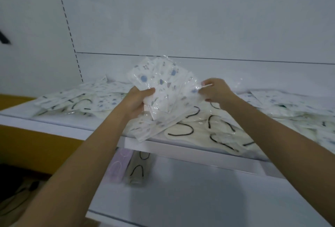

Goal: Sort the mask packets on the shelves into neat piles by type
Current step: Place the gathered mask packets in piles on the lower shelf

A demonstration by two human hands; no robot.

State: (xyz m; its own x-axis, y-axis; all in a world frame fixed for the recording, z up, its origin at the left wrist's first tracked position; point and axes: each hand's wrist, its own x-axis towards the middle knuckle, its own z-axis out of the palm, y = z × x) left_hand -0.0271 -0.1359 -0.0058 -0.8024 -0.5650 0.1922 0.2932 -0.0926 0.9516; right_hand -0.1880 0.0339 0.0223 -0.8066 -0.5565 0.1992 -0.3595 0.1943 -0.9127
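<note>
Two bare hands hold one bundle of printed packets [163,88], white with blue and grey shapes, raised just above the middle of the upper shelf [181,147]. The bundle fans out into at least four packets; the clear wrapping glints too much for an exact count.

The left hand [137,101] grips the bundle's lower left edge, with the thumb pressed on top and the fingers [141,107] curled beneath. The right hand [217,91] pinches the bundle's right edge between the thumb and fingertips.

There are two shelves. On the upper one, directly under the bundle, lie cream packets [208,132] with black ear loops, overlapping one another. Several loops show, but the number of packets cannot be told. Two loose heaps flank them. The left heap [78,99] mixes printed and cream packets, and the right heap [290,107] does the same, running off towards the picture's edge.

On the lower shelf [181,199] stand exactly two packets side by side and touching, under the upper shelf's front lip. One is a lilac packet [120,167] on the left, and the other is a grey-cream packet [138,167] with black loops on the right.
</note>
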